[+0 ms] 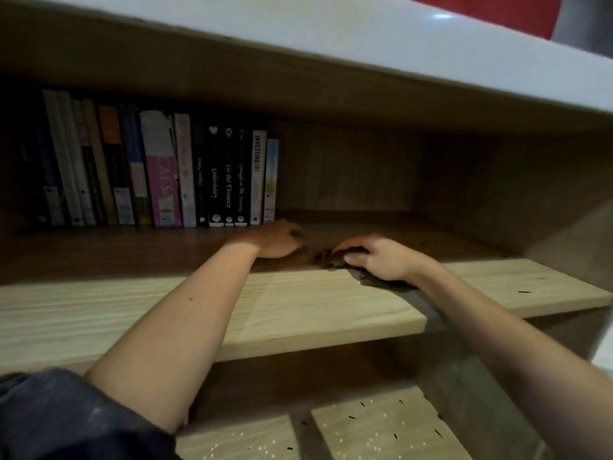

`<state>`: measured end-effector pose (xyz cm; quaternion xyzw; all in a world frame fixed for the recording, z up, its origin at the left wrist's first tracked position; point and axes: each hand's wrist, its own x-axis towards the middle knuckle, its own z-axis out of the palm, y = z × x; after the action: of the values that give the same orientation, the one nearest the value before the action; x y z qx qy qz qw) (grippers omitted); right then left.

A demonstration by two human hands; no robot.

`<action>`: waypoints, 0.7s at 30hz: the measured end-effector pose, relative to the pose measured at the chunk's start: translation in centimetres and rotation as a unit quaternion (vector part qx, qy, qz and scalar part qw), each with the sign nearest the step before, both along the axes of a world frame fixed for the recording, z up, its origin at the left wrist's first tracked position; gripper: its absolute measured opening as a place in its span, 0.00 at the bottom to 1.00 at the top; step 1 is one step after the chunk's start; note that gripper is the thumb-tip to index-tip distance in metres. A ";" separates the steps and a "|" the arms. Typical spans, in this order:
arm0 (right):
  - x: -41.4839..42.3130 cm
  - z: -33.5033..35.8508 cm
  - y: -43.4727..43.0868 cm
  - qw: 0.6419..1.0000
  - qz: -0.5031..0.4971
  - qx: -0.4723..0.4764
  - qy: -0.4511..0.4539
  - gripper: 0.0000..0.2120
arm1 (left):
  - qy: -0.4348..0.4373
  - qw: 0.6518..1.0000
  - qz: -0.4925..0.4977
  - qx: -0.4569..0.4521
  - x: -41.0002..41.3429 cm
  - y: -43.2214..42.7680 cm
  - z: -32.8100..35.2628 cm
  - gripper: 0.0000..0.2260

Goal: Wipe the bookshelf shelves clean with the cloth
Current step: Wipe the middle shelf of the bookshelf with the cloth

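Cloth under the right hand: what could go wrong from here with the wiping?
1. The cloth sits at the front edge of the shelf; a sweep could push the dark specks off onto the lower shelf, which also shows specks.
2. The left hand rests near the end book, which has nothing bracing its open side; a leftward wipe by the right hand might knock it over.

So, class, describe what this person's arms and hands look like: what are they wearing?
The left hand and right hand are bare: no gloves, rings or watch visible. The left arm has a dark blue-grey sleeve bunched up near the elbow; the right arm shows no sleeve up to the frame edge.
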<state>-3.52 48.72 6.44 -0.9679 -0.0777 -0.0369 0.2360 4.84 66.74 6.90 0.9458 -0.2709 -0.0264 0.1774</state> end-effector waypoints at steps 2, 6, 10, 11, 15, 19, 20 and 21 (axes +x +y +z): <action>-3.3 -0.4 1.2 0.998 0.036 0.039 -0.019 0.10 | 0.003 0.999 -0.020 0.025 -1.7 -0.3 0.5 0.18; -10.7 -0.9 3.8 0.995 0.071 0.060 -0.045 0.10 | -0.005 0.995 -0.058 0.082 -6.8 -0.1 0.4 0.18; -15.8 -1.0 4.5 0.983 0.086 0.153 -0.048 0.10 | -0.080 0.990 -0.095 0.068 -11.4 1.1 -2.2 0.20; -15.9 -1.0 4.3 0.979 0.060 0.178 -0.074 0.10 | -0.087 0.990 -0.095 0.048 -11.7 1.2 -2.7 0.20; -13.4 -2.2 4.0 0.964 -0.089 0.155 -0.199 0.11 | -0.094 0.992 -0.085 -0.014 -12.2 1.1 -3.4 0.20; -14.1 -5.2 6.0 0.969 -0.080 -0.003 -0.233 0.11 | -0.098 0.992 -0.078 -0.026 -11.8 1.2 -3.9 0.19; -14.8 -5.4 6.1 0.973 -0.053 0.048 -0.220 0.11 | -0.099 0.992 -0.078 -0.026 -11.8 1.1 -3.9 0.20; -15.5 -5.5 6.3 0.971 -0.036 0.110 -0.207 0.12 | -0.100 0.991 -0.079 -0.028 -11.7 1.1 -4.0 0.20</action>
<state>-19.04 55.03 0.93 -0.9093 -0.0856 -0.2536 0.3186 -6.90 67.87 2.88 0.9138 -0.3619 0.0623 0.1735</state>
